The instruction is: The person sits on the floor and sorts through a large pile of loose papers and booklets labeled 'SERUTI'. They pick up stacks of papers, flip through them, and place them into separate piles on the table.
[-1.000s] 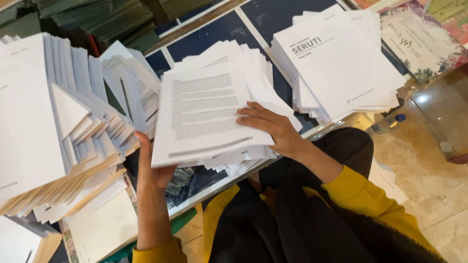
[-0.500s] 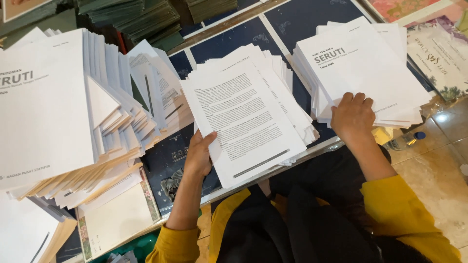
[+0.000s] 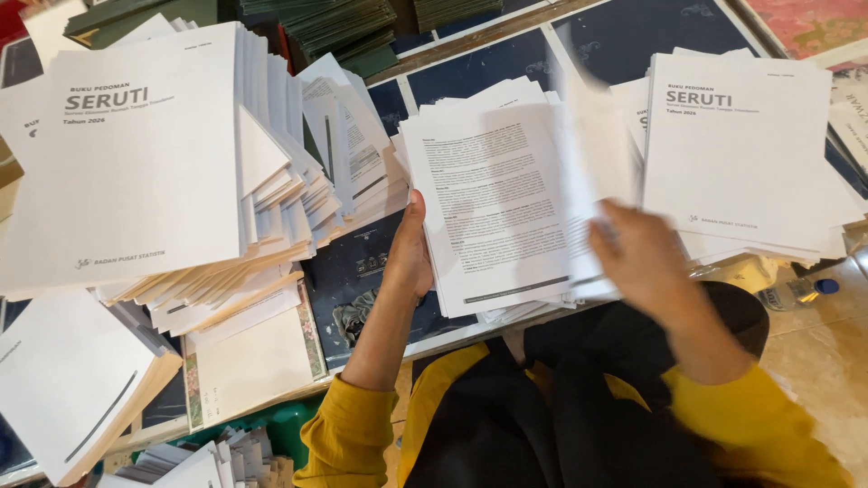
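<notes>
At the far left a tall, fanned heap of white stapled booklets with printed covers point(image 3: 136, 154) leans toward the table edge, its lower layers splayed and overhanging a flat cream board with a floral border point(image 3: 253, 361); I judge that a knock from an elbow could send that heap sliding to the floor. Next to it, the left hand point(image 3: 409, 258) presses its thumb and palm against the left edge of the middle stack of white text-printed sheets point(image 3: 493, 199), an open, bracing contact and not a closed hold, and this stack lies on the dark blue tabletop point(image 3: 633, 36) directly in front of the person. Its sheets are already skewed, so loose pressure could let them fan further and mix up. The right hand point(image 3: 646, 262) is blurred at the stack's right side beside a lifted white sheet point(image 3: 592, 154); I cannot tell how tightly it holds it, and a hasty pull might crease the page or drag two. At the right, the pile of white title-cover sheets point(image 3: 737, 149) overhangs the edge above a clear plastic bottle with a blue cap point(image 3: 800, 291).
</notes>
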